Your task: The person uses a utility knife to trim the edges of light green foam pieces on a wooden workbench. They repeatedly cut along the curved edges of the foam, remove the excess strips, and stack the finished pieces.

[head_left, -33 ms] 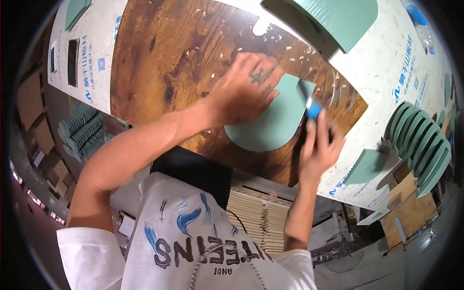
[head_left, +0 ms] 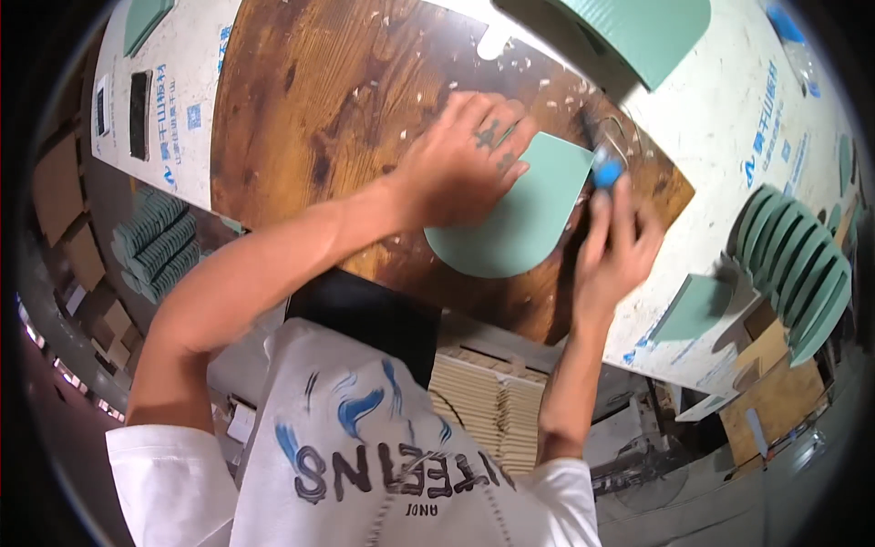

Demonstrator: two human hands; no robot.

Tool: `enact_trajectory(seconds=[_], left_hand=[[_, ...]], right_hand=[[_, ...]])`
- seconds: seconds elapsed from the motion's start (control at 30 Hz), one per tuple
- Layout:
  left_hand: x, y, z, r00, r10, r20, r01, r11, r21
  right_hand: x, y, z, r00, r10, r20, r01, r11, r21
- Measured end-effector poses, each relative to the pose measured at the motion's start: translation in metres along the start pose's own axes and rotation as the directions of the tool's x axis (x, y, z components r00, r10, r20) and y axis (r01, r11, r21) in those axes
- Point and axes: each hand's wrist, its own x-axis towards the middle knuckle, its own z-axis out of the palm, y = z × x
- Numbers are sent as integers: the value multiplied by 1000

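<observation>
A pale green panel [head_left: 538, 214] with rounded corners lies flat on a brown wood-grain board [head_left: 301, 118]. My left hand [head_left: 469, 159] is over its left part, fingers bent and thumb resting on its face, holding it down. At the panel's right edge, my right hand [head_left: 620, 232] grips a small blue-handled trimming knife [head_left: 606, 173]. Its dark narrow end points away from me; motion blurs it. A thin pale curl [head_left: 620, 137] lies by that dark end.
Pale shavings [head_left: 544, 83] dot the board. A green panel [head_left: 652, 36] is at the far right, and another [head_left: 694, 305] lies near the right edge beside a row of curved green pieces [head_left: 793, 269]. More green pieces [head_left: 155, 242] are stacked low at left.
My right hand and the knife have moved slightly right and away from me, off the panel's corner. The panel has shifted a little; my left hand stays on it.
</observation>
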Motion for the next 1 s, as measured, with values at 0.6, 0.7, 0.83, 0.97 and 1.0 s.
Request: enact_trajectory(seconds=[0.6,0.7,0.83,0.97,1.0], left_hand=[[-115,64,-62,627,298,720,-178,954,-240],[-121,57,-85,576,396,716,-357,909,-216],[-105,30,-87,882,333,332,-96,819,-566],[-53,6,-105,892,-97,441,381,685,-621],[-40,-11,-101,868,-94,487,406,700,-588]], right_hand=[[-240,-189,-19,-166,883,439,-540,-454,709],[-214,-214,-47,-12,947,320,-510,-281,813],[-158,-229,-61,353,916,190,-420,-26,907],[-99,-218,-64,203,977,58,-217,-13,976],[-97,-215,-63,178,982,59,-249,-13,968]])
